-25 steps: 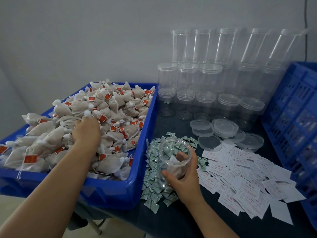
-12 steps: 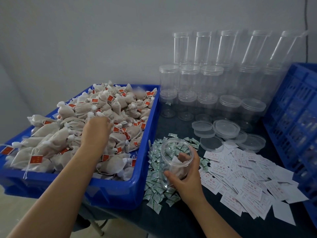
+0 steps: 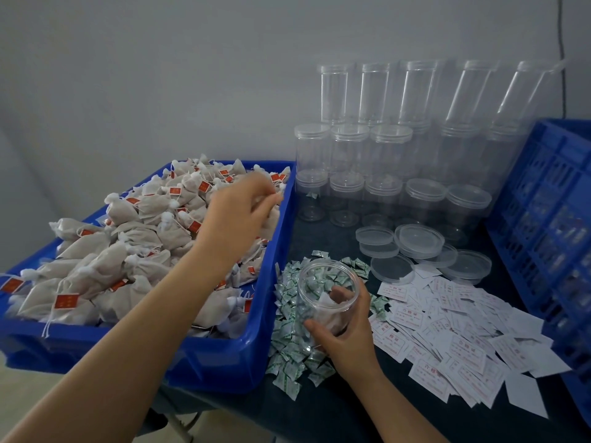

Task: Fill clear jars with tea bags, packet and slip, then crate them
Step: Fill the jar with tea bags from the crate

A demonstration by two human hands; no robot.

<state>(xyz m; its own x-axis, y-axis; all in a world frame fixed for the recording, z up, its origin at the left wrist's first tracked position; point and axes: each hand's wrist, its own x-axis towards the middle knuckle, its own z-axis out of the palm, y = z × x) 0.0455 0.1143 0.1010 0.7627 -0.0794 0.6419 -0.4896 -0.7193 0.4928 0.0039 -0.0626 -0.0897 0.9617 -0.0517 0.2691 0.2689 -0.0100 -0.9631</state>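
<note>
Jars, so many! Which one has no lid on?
The jar gripped by the right hand, standing on the green packets. Its mouth is open with tea bags inside; the jars stacked behind wear lids.

Open clear jar (image 3: 326, 302), no lid, tilted w/ mouth toward camera, sits on green-white packet pile (image 3: 289, 340) just right of blue bin (image 3: 224, 356); a few tea bags inside. Bin heaped w/ beige tea bags (image 3: 128, 251), red tags, white strings. White slips (image 3: 447, 330) w/ red print spread right of packets. Empty lidded jars (image 3: 383, 161) stacked at back by wall; loose lids (image 3: 419, 241) in front. Blue crate (image 3: 550, 225) at far right.
</note>
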